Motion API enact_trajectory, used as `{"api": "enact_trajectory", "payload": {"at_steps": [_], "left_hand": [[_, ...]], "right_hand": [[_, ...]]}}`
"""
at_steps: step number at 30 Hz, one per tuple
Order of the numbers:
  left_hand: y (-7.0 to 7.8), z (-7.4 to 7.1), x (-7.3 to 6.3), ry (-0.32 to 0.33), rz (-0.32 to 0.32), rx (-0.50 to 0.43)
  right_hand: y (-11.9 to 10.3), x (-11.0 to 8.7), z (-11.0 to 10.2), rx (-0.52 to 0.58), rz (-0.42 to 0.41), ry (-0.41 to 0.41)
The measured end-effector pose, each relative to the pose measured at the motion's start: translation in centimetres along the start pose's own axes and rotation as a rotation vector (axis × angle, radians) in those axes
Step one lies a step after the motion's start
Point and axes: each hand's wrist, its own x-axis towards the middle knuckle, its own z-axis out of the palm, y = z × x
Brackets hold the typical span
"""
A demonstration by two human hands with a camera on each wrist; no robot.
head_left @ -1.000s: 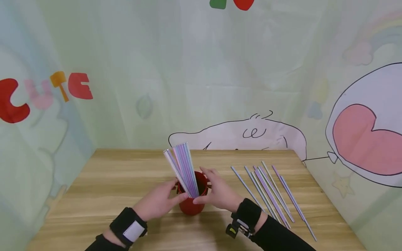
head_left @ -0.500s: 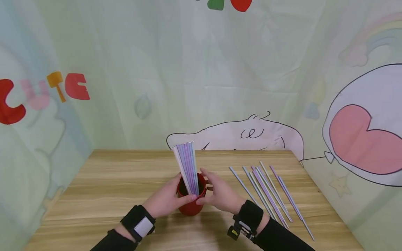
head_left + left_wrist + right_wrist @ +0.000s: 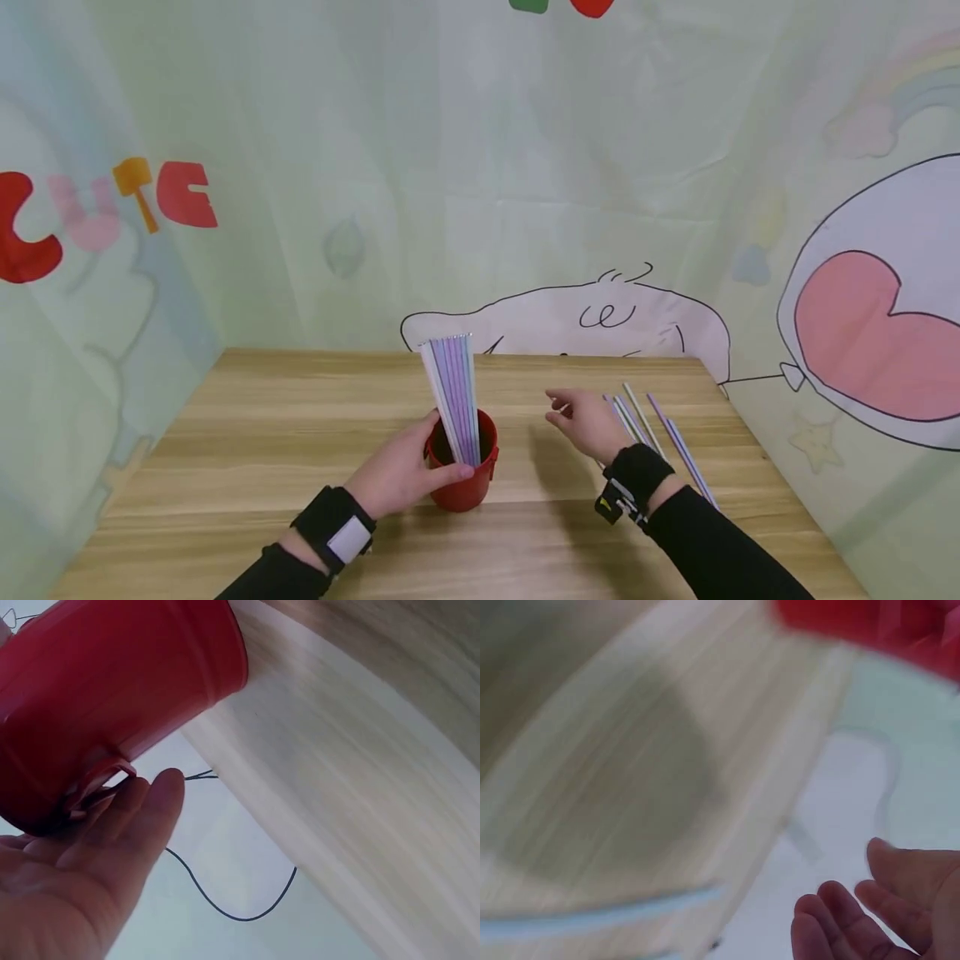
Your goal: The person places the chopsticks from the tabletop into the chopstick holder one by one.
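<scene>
Straws (image 3: 457, 400), uncountably bunched, lean in one bucket (image 3: 459, 495) the left hand (image 3: 397, 473) grips, right hand (image 3: 594, 425) loose.

head view facing forward and down over the table (image 3: 300, 400), 2 close, tilted wrist views, all 3 sharing the red bucket (image 3: 463, 493)

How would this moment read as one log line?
left hand: around red bucket | right hand: apart from bucket, holding nothing | straw bundle: tilted in bucket | loose straws: lying on table
</scene>
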Motion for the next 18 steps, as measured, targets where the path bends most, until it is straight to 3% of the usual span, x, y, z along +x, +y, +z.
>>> {"api": "enact_trajectory", "payload": {"at_steps": [3,8,13,18], "left_hand": [[-0.1,0.0,-0.1,0.013,0.003,0.025],[-0.2,0.1,0.0,0.028,0.022,0.069],[0.0,0.0,-0.1,0.029,0.032,0.085],[0.1,-0.3,-0.2,0.013,0.019,0.075]], "right_hand": [[2.1,1.1,0.0,-0.142,0.038,-0.011],[4.7,2.0,0.4,-0.232,0.122,-0.075],[5.2,2.0,0.8,-0.266,0.171,-0.076],[5.4,2.1,1.3,-0.292,0.166,-0.089]]}}
